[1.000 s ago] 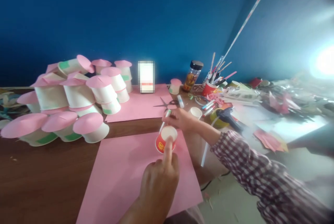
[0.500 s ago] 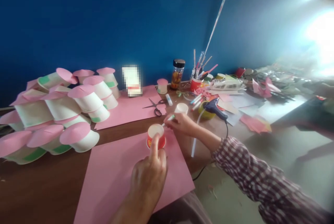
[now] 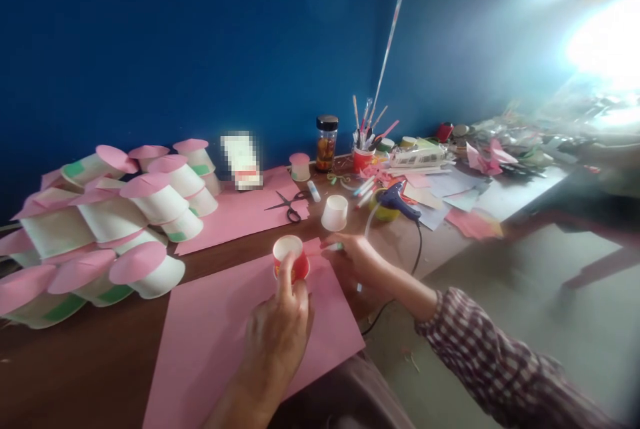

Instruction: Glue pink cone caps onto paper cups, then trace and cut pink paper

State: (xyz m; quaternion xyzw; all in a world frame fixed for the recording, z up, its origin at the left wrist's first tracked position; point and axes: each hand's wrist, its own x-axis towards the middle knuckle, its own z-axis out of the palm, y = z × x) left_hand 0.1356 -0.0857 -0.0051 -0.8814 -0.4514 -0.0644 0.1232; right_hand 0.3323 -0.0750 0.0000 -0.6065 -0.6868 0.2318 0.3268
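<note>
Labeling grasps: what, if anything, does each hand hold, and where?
Left hand: index finger over near rim of red cup; hold unclear. Right hand: marker, pinched near its green end.

Our left hand [image 3: 277, 329]: near, index finger [image 3: 285, 277] extended forward; our right hand [image 3: 357, 251]: farther right, fingers [image 3: 336, 239] pinched.

Glare [image 3: 607, 49]: blown-out white, upper right, hazing that side.
Wall [image 3: 165, 35]: dim blue upper left, paler toward glare.
Paper [image 3: 193, 312]: soft shadow, lower left of centre.
Marker [image 3: 338, 247]: blurred, mid-frame.
Clutter [image 3: 510, 129]: washed out, smeared.
Cups [image 3: 147, 269]: stretched toward left edge.
Patch [image 3: 241, 159]: coarse pixel blocks.
</note>
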